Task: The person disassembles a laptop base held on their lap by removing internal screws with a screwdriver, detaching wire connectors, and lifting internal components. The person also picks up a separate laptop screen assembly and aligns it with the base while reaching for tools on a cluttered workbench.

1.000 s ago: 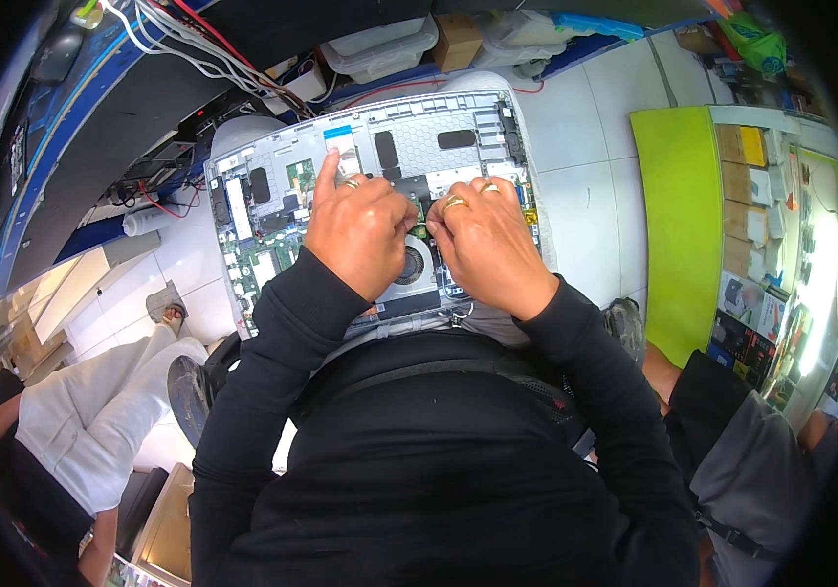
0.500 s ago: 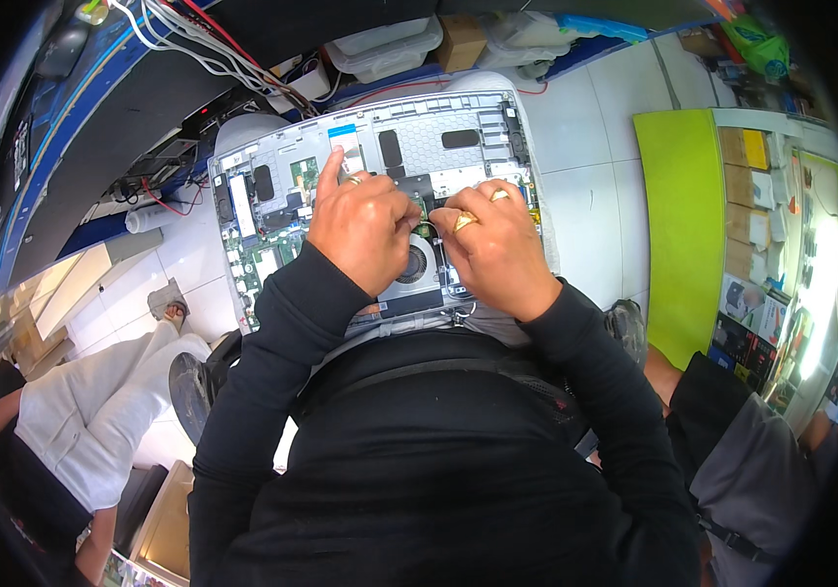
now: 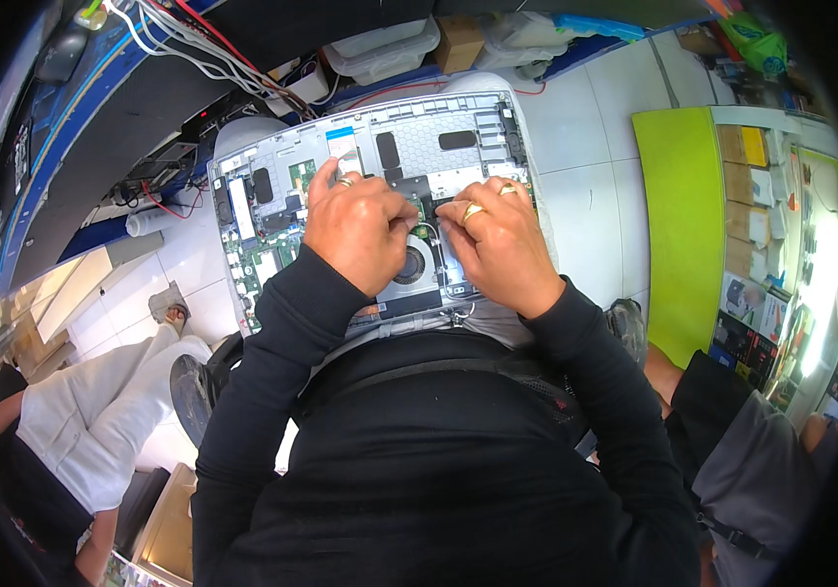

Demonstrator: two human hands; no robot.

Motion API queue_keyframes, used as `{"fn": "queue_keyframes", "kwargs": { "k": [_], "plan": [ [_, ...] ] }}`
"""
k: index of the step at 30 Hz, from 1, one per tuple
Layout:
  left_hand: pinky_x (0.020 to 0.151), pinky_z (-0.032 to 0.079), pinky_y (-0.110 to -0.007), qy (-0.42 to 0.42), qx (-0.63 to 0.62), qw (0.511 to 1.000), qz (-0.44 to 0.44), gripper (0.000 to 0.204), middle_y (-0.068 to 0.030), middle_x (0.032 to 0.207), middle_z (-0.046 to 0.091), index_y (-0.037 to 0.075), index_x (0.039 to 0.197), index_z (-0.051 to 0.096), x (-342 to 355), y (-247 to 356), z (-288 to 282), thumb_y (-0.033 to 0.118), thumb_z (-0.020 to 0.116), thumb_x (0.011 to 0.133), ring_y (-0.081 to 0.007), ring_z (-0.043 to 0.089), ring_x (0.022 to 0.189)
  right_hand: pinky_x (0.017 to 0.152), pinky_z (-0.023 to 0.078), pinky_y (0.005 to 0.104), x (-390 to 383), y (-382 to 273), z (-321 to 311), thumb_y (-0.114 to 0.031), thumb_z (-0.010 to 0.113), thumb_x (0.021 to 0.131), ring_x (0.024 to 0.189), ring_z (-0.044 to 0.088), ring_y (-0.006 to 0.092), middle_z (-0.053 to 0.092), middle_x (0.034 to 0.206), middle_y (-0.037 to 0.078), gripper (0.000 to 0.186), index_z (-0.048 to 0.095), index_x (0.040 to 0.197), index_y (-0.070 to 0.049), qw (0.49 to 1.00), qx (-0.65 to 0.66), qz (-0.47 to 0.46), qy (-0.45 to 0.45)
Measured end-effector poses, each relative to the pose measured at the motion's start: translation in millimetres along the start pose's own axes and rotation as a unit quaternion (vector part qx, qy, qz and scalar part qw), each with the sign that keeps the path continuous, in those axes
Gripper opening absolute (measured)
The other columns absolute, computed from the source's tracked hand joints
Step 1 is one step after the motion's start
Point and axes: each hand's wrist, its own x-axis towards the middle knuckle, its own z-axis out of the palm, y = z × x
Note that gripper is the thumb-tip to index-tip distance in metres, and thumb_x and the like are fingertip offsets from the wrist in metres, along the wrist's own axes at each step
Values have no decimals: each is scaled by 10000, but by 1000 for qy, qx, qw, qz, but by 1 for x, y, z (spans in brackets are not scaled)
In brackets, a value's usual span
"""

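Observation:
An opened laptop chassis (image 3: 429, 161) rests across my lap, its circuit boards, round cooling fan (image 3: 407, 264) and white ribbon cable with a blue end (image 3: 341, 134) exposed. Above and left of the fan, my left hand (image 3: 355, 230) is closed, with thumb and fingertips together and the index finger raised apart. My right hand (image 3: 502, 240), also closed, has its fingertips pressed to the parts right of centre. A small green board (image 3: 423, 232) and thin wires show between the hands. Whatever either set of fingertips holds is too small or hidden to make out.
Cables (image 3: 209, 54) hang from the dark bench at upper left. Clear plastic tubs (image 3: 385, 49) and a cardboard box (image 3: 459, 44) stand beyond the laptop. A green panel (image 3: 678, 235) and boxed shelves are at right. People sit on both sides of me.
My right hand has shifted slightly right, widening the gap between the hands. The raised index finger of my left hand has bent lower, baring more of the ribbon cable.

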Motion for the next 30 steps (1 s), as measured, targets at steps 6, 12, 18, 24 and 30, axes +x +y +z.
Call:
{"fn": "queue_keyframes", "kwargs": {
  "k": [6,12,18,24,30],
  "plan": [
    [1170,353,-567,21,11,1000,15,47,-44,808,689,126,838,807,-2,2,-1,89,778,838,-287,667,904,935,431,430,0,0,-3,-65,744,880,901,631,284,681,914,69,71,774,936,-33,1000,-4,3,-1],
    [1192,330,-589,29,10,999,22,51,-43,828,688,126,869,808,-5,2,0,87,788,842,-291,668,914,956,430,437,-1,2,-10,-60,743,884,920,629,286,687,929,66,81,770,957,-37,1000,5,12,-5],
    [1214,303,-600,28,11,999,25,60,-39,854,692,127,924,800,-9,1,0,97,789,873,-299,678,928,961,448,446,-23,-9,-30,-40,733,849,952,626,287,669,980,72,143,762,988,-41,998,-5,-2,-58],
    [1225,308,-601,-4,41,995,94,173,-43,947,658,115,997,778,-28,22,-14,57,776,834,-290,658,963,1007,464,466,-60,-24,-54,-55,720,811,1003,619,308,630,982,95,248,763,1056,-63,985,-20,-17,-169],
    [1220,373,-605,-106,34,972,205,327,-31,939,605,123,1099,779,-49,32,-1,76,743,777,-245,632,997,1021,462,475,-74,-22,-53,-60,699,827,1011,625,308,631,1002,97,236,743,1059,-65,985,-40,-16,-165]
  ]
}}
